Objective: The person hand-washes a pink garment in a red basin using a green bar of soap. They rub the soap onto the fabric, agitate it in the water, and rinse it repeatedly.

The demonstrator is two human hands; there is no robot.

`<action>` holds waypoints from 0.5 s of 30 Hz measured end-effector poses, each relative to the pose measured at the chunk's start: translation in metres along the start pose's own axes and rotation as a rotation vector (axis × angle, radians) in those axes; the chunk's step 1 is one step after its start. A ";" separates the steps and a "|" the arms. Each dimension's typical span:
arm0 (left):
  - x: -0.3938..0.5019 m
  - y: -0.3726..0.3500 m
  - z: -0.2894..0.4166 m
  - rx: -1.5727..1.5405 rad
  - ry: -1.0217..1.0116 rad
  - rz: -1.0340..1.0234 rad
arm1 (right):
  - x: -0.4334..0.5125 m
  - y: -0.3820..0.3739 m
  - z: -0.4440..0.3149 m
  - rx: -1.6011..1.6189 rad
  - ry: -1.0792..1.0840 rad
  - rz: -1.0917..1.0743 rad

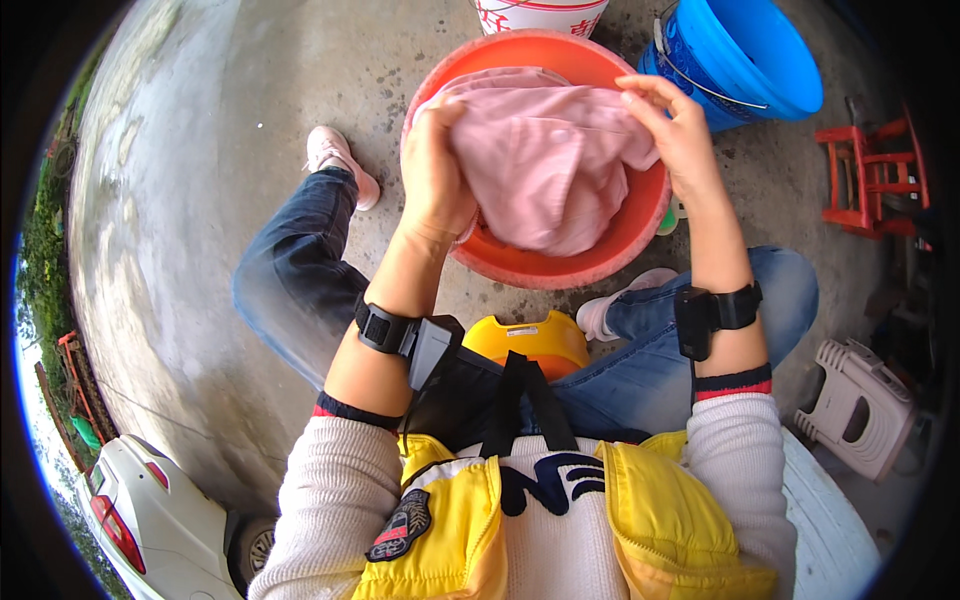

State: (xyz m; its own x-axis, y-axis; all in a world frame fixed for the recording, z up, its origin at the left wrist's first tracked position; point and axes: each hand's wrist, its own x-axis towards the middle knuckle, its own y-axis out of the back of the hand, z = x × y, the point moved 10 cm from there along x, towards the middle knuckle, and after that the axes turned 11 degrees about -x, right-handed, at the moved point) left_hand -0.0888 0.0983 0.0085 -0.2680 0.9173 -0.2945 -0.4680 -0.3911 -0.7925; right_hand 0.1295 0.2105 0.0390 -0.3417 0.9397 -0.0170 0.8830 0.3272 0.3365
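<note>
A pink cloth garment (544,161) with a button and a seam is bunched up over a round orange-red plastic basin (559,277). My left hand (439,169) grips the garment's left side, thumb on top, at the basin's left rim. At the upper right of the cloth is my right hand (671,127), its thumb and fingertips pinching the edge. The garment hangs between both hands and covers much of the basin, so its lower folds and the basin's bottom are mostly hidden.
A blue bucket (780,52) and a white bucket with red writing (540,16) stand beyond the basin. A yellow plastic stool (525,341) is between my legs. Red wooden stools (874,176) and a beige plastic stool (862,409) lie to the right; a white car (150,517) is lower left.
</note>
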 end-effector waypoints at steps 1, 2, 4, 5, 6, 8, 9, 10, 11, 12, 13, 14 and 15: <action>0.001 0.001 -0.007 -0.204 0.091 0.019 | -0.002 0.006 0.016 -0.105 -0.090 0.114; 0.001 0.001 -0.005 -0.237 0.092 0.022 | -0.004 -0.001 0.033 -0.125 -0.189 0.110; 0.002 0.002 -0.007 -0.347 0.133 0.034 | -0.012 -0.024 0.060 -0.153 -0.327 -0.029; 0.002 0.003 -0.008 -0.371 0.140 0.029 | -0.019 -0.032 0.075 -0.199 -0.439 -0.085; 0.003 0.005 -0.007 -0.400 0.132 0.044 | -0.022 -0.039 0.081 -0.101 -0.458 -0.121; 0.005 0.009 -0.007 -0.435 0.116 0.055 | -0.029 -0.031 0.086 -0.120 -0.488 -0.022; 0.006 0.007 -0.007 -0.468 0.110 0.030 | -0.031 -0.028 0.087 -0.129 -0.489 0.009; 0.007 0.006 -0.009 -0.498 0.116 0.016 | -0.034 -0.032 0.087 -0.063 -0.499 -0.022; 0.008 0.007 -0.010 -0.514 0.112 0.039 | -0.037 -0.040 0.088 -0.083 -0.511 -0.121; 0.008 -0.001 -0.014 -0.556 0.137 -0.009 | -0.038 -0.045 0.085 -0.082 -0.482 -0.181; 0.008 -0.006 -0.018 -0.560 0.144 -0.021 | -0.040 -0.049 0.082 -0.095 -0.460 -0.245; 0.006 -0.017 -0.025 -0.609 0.202 -0.077 | -0.043 -0.057 0.081 -0.013 -0.476 -0.329; 0.003 -0.029 -0.031 -0.648 0.257 -0.133 | -0.040 -0.049 0.077 0.035 -0.447 -0.261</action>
State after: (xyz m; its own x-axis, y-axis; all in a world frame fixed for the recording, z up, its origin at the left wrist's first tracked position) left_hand -0.0502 0.1149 0.0143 0.0017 0.9740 -0.2265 0.1341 -0.2247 -0.9652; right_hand 0.1243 0.1649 -0.0489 -0.3882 0.7746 -0.4994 0.7992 0.5527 0.2361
